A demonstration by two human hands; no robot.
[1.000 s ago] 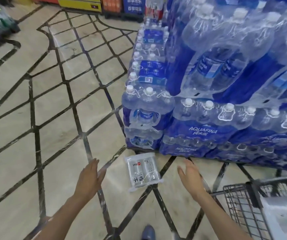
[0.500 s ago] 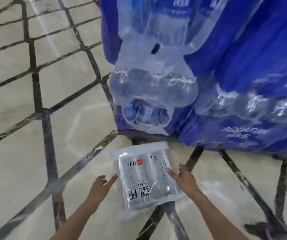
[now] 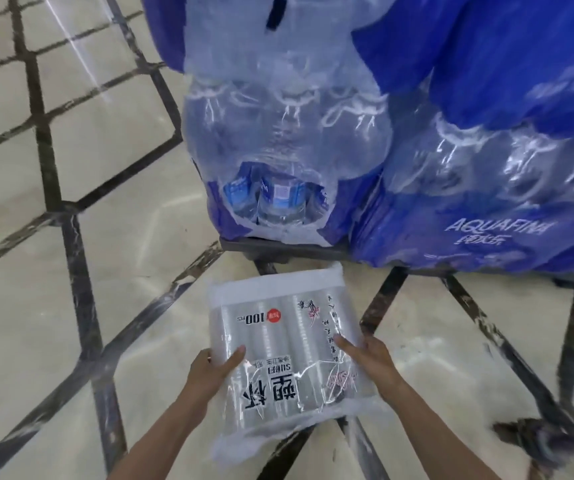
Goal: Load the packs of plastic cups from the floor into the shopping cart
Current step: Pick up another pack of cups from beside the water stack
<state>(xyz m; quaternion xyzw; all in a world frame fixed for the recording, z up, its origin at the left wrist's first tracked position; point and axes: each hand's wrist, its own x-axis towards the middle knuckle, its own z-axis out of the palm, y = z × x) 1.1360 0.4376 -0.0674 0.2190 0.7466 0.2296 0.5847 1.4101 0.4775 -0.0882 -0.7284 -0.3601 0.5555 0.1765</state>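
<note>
A clear pack of plastic cups (image 3: 285, 344) with black print and a red round label lies flat on the tiled floor, just in front of the bottle stack. My left hand (image 3: 211, 370) grips its left edge, thumb on top. On the right edge sits my right hand (image 3: 370, 358), fingers over the wrap. The shopping cart is out of view.
A tall stack of shrink-wrapped water bottle packs (image 3: 348, 140) in blue film stands on a dark pallet (image 3: 278, 252) right behind the cup pack. Beige floor with dark inlaid lines (image 3: 81, 289) spreads to the left. A blurred dark object (image 3: 548, 441) shows at the lower right.
The camera has dropped closer to the floor. Both hands, open beside the pack before, have closed onto its left and right edges.
</note>
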